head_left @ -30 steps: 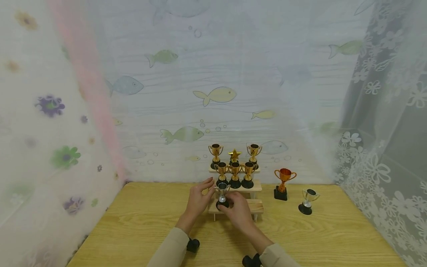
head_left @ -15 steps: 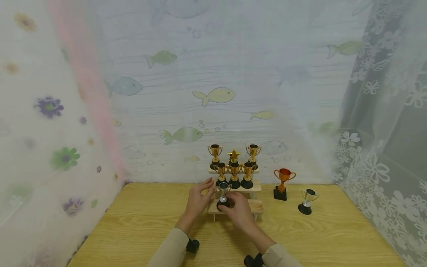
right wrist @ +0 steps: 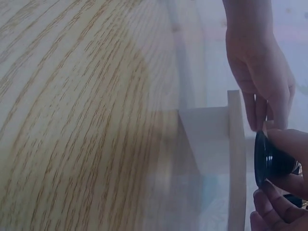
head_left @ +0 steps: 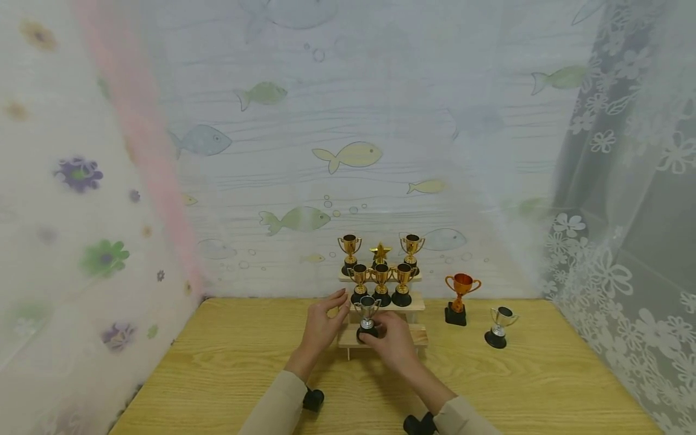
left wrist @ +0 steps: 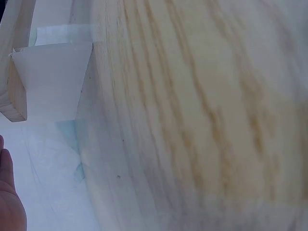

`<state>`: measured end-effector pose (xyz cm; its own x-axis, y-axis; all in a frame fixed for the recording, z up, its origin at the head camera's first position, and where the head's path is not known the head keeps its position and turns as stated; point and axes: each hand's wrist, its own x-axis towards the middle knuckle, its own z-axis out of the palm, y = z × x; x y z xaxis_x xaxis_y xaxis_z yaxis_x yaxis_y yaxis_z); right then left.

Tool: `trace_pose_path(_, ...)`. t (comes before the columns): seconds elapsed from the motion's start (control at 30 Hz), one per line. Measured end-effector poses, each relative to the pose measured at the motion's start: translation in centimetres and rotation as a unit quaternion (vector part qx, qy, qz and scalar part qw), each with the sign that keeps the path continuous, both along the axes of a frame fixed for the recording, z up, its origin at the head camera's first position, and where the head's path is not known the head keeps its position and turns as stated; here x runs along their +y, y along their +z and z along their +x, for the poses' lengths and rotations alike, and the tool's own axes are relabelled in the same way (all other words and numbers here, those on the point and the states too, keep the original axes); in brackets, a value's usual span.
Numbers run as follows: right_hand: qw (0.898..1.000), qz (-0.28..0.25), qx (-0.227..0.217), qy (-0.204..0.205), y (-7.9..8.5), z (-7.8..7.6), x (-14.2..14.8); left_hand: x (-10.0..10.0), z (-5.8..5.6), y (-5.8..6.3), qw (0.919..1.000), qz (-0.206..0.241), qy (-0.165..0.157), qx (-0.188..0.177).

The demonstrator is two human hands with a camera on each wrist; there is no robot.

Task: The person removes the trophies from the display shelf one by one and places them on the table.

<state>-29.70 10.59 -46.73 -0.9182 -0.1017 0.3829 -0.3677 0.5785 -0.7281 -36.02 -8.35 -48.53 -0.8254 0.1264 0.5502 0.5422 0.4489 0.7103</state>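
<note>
Over the lowest step of a small wooden display stand [head_left: 417,334], my right hand [head_left: 396,345] pinches a small silver trophy cup [head_left: 367,307] by its black base. The cup is upright, left of the step's middle. In the right wrist view, thumb and fingers grip the round black base [right wrist: 267,159] close to the step's edge. My left hand [head_left: 321,327] is at the stand's left side, its fingers extended beside the middle step and holding nothing. Three gold trophy cups [head_left: 381,275] line the middle step. Two more gold cups [head_left: 411,244] flank a gold star trophy [head_left: 380,254] on top.
On the wooden table [head_left: 228,362], right of the stand, stand an orange-bronze trophy cup [head_left: 462,285] and another silver trophy cup [head_left: 503,317]. A fish-patterned curtain [head_left: 348,90] hangs behind the table, with a floral sheer curtain [head_left: 614,272] on the right.
The silver trophy cup has shifted slightly right along the lowest step, with my right hand still pinching its base. My left hand has stayed in place.
</note>
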Motion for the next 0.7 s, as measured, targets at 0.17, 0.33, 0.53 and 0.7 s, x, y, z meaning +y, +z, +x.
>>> trace_pose_path(0.17, 1.0, 0.002, 0.004, 0.005, 0.5, 0.4, 0.3, 0.0, 0.1, 0.0, 1.0, -0.001, -0.001, -0.002)
trace_pose_path(0.33, 1.0, 0.008, 0.009, 0.005, 0.7, 0.6, 0.7, 0.0, 0.1, 0.1, 1.0, 0.0, -0.001, -0.003)
trace_pose_path(0.53, 1.0, 0.011, 0.02, 0.002, 1.0, 0.8, 1.4, 0.1, -0.1, 0.0, 1.0, 0.001, -0.001, -0.004)
trace_pose_path(0.7, 1.0, 0.016, 0.02, -0.007, 1.4, 1.0, 2.0, 0.1, 0.0, 0.0, 1.0, 0.005, -0.004, 0.0)
